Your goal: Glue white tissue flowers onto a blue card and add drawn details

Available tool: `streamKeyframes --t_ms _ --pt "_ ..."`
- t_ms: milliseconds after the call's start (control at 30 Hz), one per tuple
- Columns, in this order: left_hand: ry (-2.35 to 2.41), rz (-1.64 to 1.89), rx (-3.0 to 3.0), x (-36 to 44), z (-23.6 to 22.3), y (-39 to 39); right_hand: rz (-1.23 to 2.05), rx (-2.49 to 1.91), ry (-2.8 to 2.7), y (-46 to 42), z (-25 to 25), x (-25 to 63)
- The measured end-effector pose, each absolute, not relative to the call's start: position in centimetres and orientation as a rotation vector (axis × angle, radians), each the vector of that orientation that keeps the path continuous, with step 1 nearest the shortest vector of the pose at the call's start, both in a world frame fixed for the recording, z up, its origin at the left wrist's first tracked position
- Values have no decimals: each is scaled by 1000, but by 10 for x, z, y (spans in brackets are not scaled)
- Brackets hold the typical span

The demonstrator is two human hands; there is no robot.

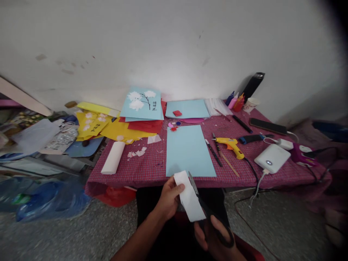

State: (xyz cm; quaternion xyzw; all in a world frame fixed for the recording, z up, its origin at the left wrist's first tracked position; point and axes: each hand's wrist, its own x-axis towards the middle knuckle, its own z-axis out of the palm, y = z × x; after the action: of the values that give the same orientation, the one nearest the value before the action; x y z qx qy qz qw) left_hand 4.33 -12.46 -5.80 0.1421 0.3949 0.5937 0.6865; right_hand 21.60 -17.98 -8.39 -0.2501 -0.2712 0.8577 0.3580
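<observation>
A folded strip of white paper [189, 199] is pinched between the thumb and fingers of my left hand [170, 195], just off the table's front edge. My right hand [214, 233] has its fingers through the handles of black scissors [199, 199]. The scissor blades lie along the right side of the strip; whether they are cutting into it I cannot tell. Beyond my hands, a light blue sheet [189, 150] lies flat on the checked tablecloth [148, 168].
A white paper roll [113, 157] and paper scraps [137, 153] lie left. To the right are a yellow glue gun [230, 145], pens [214, 153] and a white power bank [272, 158] with cables. Blue cards with white paper flowers [143, 103] stand at the back.
</observation>
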Motion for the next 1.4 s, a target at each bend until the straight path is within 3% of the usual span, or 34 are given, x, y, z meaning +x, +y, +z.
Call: streamKeyframes --t_ms 1400 --pt "990 1358 361 51 -73 -132 2094 -679 -807 -185 -81 211"
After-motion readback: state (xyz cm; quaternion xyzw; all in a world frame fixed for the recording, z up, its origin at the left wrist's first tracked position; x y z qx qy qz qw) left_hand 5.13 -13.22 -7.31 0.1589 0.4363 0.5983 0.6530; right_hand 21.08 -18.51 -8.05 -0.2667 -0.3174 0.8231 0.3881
